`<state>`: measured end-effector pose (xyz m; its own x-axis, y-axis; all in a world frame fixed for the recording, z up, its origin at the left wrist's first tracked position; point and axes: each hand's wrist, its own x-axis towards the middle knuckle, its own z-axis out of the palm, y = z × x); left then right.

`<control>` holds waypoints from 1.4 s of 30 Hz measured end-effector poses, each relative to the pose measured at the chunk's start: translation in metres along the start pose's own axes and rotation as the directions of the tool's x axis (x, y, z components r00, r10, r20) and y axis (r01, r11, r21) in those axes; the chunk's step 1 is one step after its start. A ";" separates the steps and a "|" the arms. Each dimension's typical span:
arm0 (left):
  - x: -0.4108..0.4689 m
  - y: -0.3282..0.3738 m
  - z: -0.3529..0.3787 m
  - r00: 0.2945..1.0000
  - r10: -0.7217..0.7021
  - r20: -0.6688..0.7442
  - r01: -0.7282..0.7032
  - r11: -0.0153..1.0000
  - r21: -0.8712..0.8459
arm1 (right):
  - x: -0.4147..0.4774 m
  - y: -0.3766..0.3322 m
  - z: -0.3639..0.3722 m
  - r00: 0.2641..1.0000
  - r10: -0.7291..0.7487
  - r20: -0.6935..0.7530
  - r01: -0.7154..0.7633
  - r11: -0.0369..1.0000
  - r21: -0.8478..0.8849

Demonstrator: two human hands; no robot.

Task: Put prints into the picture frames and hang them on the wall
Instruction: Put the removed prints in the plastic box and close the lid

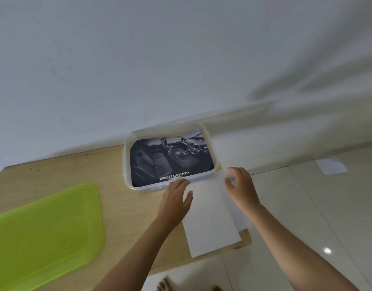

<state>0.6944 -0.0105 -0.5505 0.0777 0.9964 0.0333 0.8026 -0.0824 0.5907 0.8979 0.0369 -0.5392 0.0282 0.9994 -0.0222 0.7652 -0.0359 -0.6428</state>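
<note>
At nine o'clock we see a green lid (44,234) on the worktop (122,206). Our left hand (176,196) lies flat, fingers together, on a white sheet (210,219). Right hand (239,185) pinches another sheet's corner. The print (170,158) sits in a clear tub (127,164) at twelve.

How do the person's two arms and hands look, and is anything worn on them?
Both forearms are bare, with no sleeve in view. The left hand and the right hand show no glove, ring, watch or bracelet. Finer detail is blurred.
</note>
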 end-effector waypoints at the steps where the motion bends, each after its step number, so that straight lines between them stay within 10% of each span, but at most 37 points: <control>1: -0.011 0.001 0.010 1.000 -0.028 0.003 0.028 0.999 0.017 | -0.008 0.010 -0.001 1.000 0.025 0.017 -0.025 1.000 0.002; 8: -0.079 0.004 0.066 0.942 -0.328 0.071 0.310 0.931 0.191 | -0.047 0.064 0.011 0.927 0.209 0.313 -0.196 0.978 -0.074; 26: -0.104 0.036 0.090 0.910 -0.401 0.103 0.368 0.898 0.242 | -0.100 0.069 0.006 0.957 0.078 0.280 -0.170 0.932 0.321; 42: -0.054 0.030 -0.016 0.985 -0.133 0.107 0.149 0.974 -0.168 | -0.100 0.036 -0.051 0.958 -0.014 0.285 -0.163 0.792 0.588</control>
<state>0.7048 -0.0663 -0.5216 0.0336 0.9907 -0.1319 0.6944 0.0718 0.7160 0.9552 -0.0644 -0.5212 -0.1676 0.9585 -0.2306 0.2237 -0.1909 -0.9558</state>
